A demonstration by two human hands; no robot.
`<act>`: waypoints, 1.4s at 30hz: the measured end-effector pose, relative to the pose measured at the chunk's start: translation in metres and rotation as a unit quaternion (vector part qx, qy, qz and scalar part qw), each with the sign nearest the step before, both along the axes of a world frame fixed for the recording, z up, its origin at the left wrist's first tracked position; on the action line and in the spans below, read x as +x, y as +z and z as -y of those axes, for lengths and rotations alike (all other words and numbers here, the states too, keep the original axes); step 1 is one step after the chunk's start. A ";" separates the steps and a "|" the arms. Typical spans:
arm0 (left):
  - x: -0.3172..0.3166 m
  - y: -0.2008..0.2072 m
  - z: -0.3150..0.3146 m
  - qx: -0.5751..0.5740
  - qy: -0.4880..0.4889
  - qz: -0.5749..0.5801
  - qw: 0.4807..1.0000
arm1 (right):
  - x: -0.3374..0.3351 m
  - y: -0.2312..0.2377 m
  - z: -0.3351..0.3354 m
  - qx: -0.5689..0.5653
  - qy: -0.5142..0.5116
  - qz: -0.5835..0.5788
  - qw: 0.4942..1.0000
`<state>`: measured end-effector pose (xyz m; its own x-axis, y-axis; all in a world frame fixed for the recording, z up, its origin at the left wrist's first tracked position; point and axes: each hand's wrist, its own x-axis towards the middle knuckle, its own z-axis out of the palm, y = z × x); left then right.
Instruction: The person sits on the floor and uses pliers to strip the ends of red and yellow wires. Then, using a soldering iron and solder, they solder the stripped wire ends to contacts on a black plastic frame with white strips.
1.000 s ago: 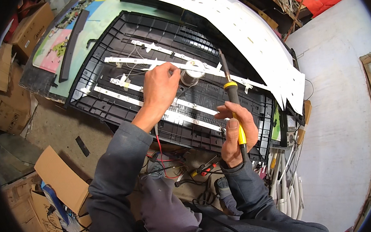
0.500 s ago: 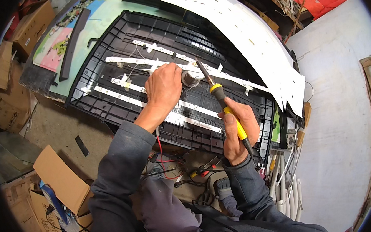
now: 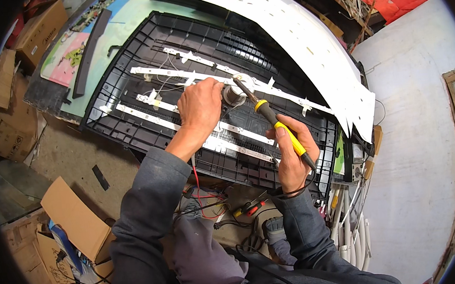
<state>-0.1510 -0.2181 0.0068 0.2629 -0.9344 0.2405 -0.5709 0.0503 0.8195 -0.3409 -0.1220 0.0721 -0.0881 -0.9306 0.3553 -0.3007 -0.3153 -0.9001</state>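
My right hand (image 3: 293,170) is closed round a soldering iron (image 3: 267,113) with a yellow and black handle. Its metal tip points up and left, beside a spool (image 3: 234,94) that looks like solder wire. Just left of the spool, my left hand (image 3: 199,107) is closed, fingertips pinched near a white LED strip; whatever it grips is hidden. Several white LED strips (image 3: 140,115) lie across a black plastic TV back panel (image 3: 122,89), with thin wires looping between some of them. Under my left wrist hangs a red lead (image 3: 196,177).
A large white sheet (image 3: 305,45) with small holes overlaps the panel's right side. A black bar (image 3: 90,56) lies on the table at left. Below are hand tools (image 3: 254,209) and cables. An open cardboard box (image 3: 76,220) stands lower left, a pale wall (image 3: 409,143) at right.
The soldering iron has tilted further left, its tip shifting slightly left and down towards the spool. My right hand has turned and moved a little right. My left hand has hardly moved.
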 end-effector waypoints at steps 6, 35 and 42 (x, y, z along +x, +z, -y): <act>0.000 -0.002 0.001 0.005 0.001 0.006 1.000 | -0.001 -0.005 0.003 0.010 0.002 0.016 1.000; 0.000 -0.005 0.003 -0.006 0.008 0.007 1.000 | 0.001 -0.008 0.006 0.033 0.014 0.034 0.999; 0.000 -0.006 0.004 -0.007 0.005 0.001 1.000 | 0.000 -0.010 0.007 0.034 0.018 0.030 0.999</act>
<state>-0.1507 -0.2217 0.0009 0.2710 -0.9285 0.2537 -0.5728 0.0563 0.8178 -0.3405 -0.1293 0.0617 -0.0734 -0.9551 0.2872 -0.2361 -0.2631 -0.9354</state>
